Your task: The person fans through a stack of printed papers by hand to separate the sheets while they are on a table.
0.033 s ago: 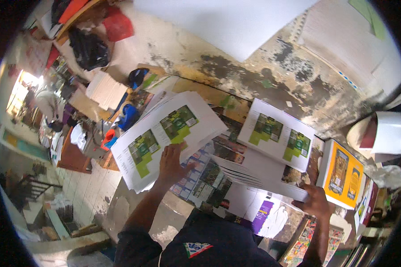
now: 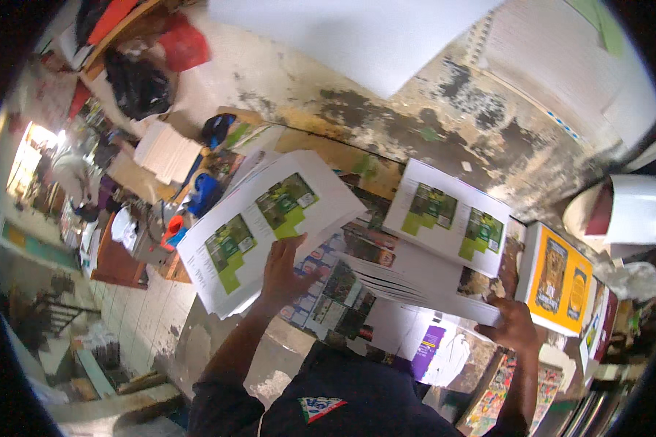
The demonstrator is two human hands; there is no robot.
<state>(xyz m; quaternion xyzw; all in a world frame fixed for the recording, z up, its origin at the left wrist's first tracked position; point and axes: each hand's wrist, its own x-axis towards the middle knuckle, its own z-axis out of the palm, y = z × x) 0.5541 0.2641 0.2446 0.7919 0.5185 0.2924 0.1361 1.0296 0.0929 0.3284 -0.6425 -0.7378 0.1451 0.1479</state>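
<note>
A thick stack of white sheets (image 2: 189, 251) printed with green designs lies at a slant on the left of the cluttered worktop. My left hand (image 2: 284, 273) rests on its lower right edge, fingers spread and thumb out. My right hand (image 2: 512, 328) grips the right end of a bundle of white sheets (image 2: 437, 284), which fans out at its left end. Just beyond it sits a second, neater stack with the same green prints (image 2: 448, 215), overlapping the bundle's far edge. Parts of my right fingers are hidden behind the bundle's end.
At right stands a stack with a yellow printed cover (image 2: 559, 280). Near me lie a purple-and-white printed sheet (image 2: 430, 353) and a colourful patterned panel (image 2: 492, 390). A large white sheet (image 2: 372, 44) is at the far side. A brown cabinet (image 2: 120, 251) stands at left.
</note>
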